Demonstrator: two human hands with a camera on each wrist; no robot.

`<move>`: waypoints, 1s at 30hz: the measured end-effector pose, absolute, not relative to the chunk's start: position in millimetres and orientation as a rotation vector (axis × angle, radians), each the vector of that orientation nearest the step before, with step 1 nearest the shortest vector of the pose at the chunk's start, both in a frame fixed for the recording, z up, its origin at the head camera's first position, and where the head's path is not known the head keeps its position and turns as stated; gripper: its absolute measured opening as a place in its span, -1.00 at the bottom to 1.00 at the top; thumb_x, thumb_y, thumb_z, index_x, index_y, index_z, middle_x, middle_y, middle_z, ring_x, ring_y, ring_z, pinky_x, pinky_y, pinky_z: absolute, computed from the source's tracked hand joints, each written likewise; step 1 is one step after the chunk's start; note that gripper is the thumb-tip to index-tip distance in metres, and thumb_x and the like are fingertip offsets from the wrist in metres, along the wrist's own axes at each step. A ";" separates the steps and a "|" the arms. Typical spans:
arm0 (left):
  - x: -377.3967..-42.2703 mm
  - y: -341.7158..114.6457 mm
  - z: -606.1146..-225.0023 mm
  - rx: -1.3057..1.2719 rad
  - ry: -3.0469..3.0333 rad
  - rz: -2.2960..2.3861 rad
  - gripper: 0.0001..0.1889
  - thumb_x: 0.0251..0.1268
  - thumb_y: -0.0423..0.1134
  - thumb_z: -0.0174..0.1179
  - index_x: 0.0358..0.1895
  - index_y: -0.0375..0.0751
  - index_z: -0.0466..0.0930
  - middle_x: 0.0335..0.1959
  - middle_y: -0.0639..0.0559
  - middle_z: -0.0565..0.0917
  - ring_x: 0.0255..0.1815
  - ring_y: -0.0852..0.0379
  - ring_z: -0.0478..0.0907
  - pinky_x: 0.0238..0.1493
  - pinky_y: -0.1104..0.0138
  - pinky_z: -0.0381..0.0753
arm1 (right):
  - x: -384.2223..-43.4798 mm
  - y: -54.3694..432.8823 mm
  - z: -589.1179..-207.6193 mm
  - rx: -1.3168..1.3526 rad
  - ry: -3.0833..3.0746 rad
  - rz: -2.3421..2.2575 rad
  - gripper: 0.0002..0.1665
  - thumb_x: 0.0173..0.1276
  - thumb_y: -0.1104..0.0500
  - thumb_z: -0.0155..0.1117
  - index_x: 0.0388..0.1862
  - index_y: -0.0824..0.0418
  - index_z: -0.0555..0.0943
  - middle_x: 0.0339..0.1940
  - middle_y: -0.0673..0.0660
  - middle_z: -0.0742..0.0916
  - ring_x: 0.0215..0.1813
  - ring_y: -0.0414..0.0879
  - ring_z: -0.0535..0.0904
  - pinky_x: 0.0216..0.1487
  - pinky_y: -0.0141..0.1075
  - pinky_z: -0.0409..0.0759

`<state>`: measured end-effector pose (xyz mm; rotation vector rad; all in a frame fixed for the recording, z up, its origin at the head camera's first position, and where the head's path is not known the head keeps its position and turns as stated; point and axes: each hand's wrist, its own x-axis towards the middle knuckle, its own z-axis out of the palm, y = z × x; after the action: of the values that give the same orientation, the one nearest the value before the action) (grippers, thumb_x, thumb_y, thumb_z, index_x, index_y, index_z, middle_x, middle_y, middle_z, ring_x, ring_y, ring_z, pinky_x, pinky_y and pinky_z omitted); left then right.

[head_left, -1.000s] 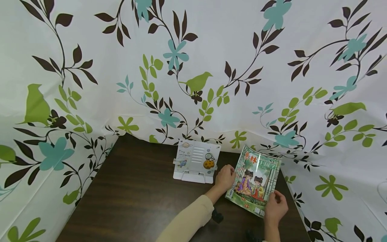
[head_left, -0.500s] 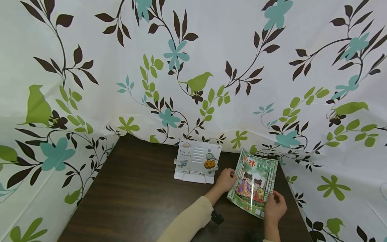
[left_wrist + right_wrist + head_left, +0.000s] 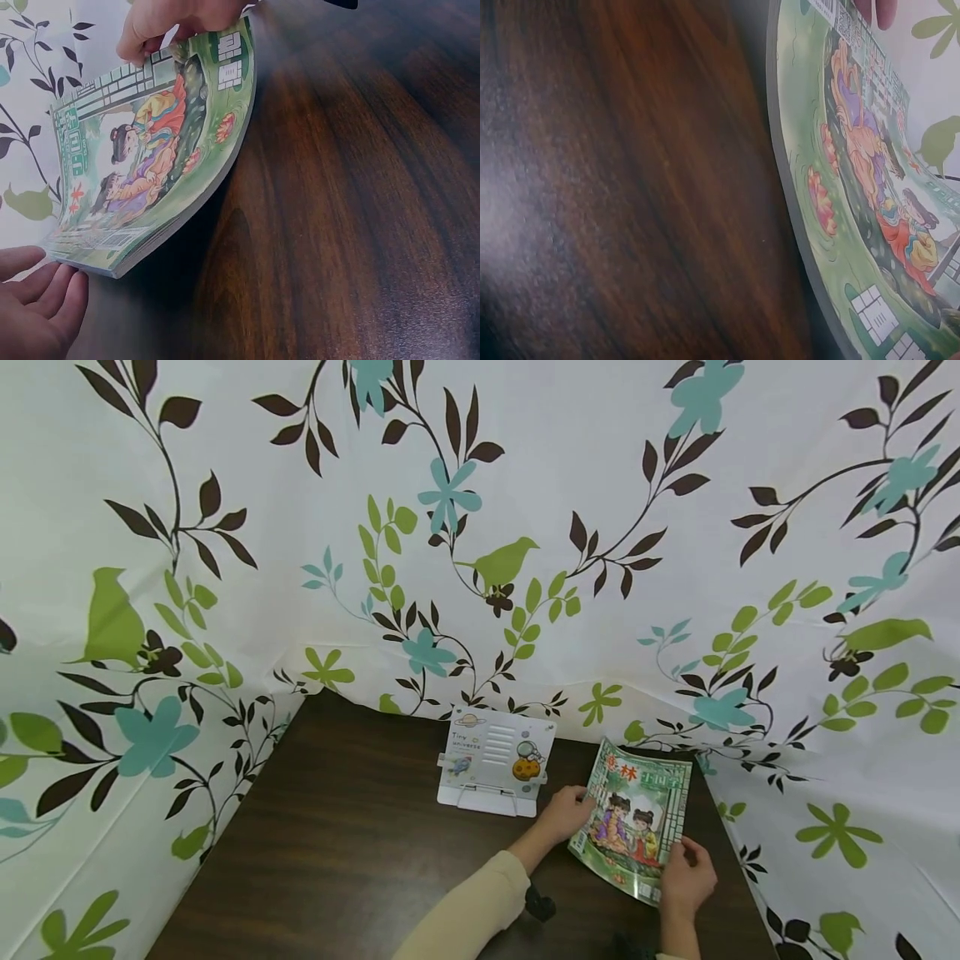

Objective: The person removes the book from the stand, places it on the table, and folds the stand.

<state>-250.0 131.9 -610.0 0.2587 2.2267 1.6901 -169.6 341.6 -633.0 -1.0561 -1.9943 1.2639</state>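
Note:
A glossy magazine (image 3: pixel 636 814) with a green cover and two drawn children is held at the right of the table in the head view. My left hand (image 3: pixel 567 814) pinches its left edge, thumb above and fingers beneath. At its lower right edge, my right hand (image 3: pixel 687 875) grips between thumb and fingers. In the left wrist view the magazine (image 3: pixel 142 150) sags in a curve between the left hand (image 3: pixel 41 300) and the right hand (image 3: pixel 180 22), with a dark shadow beneath. The right wrist view shows the magazine's thick page edge (image 3: pixel 784 180) close up.
A white stand (image 3: pixel 491 760) with space stickers and a wire ledge is at the back of the dark wooden table (image 3: pixel 337 827), left of the magazine. Patterned cloth (image 3: pixel 450 568) hangs behind the table and along its sides.
The magazine's top edge has come down a little and toward me, and its curve has shifted. Both hands keep their hold. The head view has turned slightly.

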 end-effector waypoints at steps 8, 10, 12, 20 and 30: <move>-246.1 132.0 -610.4 0.237 2.202 1.653 -0.33 0.67 0.14 0.01 0.56 -0.28 0.44 0.50 -0.20 0.56 0.51 -0.17 0.52 0.46 -0.06 0.54 | -172.0 344.6 -634.1 -1.080 -2.018 1.284 -0.55 0.57 0.23 0.08 0.31 0.40 0.63 0.11 0.32 0.66 -0.13 -0.18 0.47 -0.19 -0.34 0.35; -243.1 131.7 -610.4 0.247 2.217 1.640 -0.33 0.65 0.10 0.03 0.55 -0.32 0.43 0.50 -0.24 0.55 0.51 -0.20 0.52 0.46 -0.06 0.54 | -172.1 345.8 -635.1 -1.092 -2.022 1.284 -0.54 0.56 0.24 0.07 0.31 0.41 0.63 0.14 0.34 0.66 -0.06 -0.07 0.49 -0.15 -0.30 0.34; -240.3 131.8 -611.1 0.255 2.254 1.623 -0.37 0.65 0.05 0.06 0.53 -0.34 0.46 0.47 -0.25 0.57 0.48 -0.20 0.54 0.43 -0.05 0.57 | -171.9 346.5 -635.8 -1.100 -2.028 1.280 -0.54 0.56 0.25 0.07 0.31 0.42 0.62 0.15 0.36 0.66 -0.01 0.04 0.48 -0.15 -0.28 0.33; -239.7 132.7 -627.8 0.316 2.385 1.522 -0.50 0.64 -0.27 0.03 0.53 -0.36 0.45 0.48 -0.26 0.55 0.32 -0.09 0.61 0.20 0.12 0.63 | -170.7 346.5 -637.8 -1.097 -2.060 1.294 -0.54 0.57 0.23 0.06 0.32 0.41 0.61 0.12 0.35 0.65 -0.02 0.07 0.47 -0.19 -0.30 0.34; -240.4 132.9 -633.3 0.321 2.449 1.408 -0.51 0.62 -0.25 0.04 0.52 -0.23 0.51 0.47 -0.13 0.62 0.48 -0.09 0.57 0.48 -0.04 0.53 | -174.1 356.2 -648.1 -1.122 -2.086 1.309 -0.53 0.62 0.24 0.06 0.36 0.45 0.57 0.24 0.45 0.63 0.17 0.21 0.49 -0.15 -0.27 0.33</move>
<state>-240.4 132.9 -633.3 0.3208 2.4490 1.4078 -174.1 356.2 -648.1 -1.1216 -2.0856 1.3086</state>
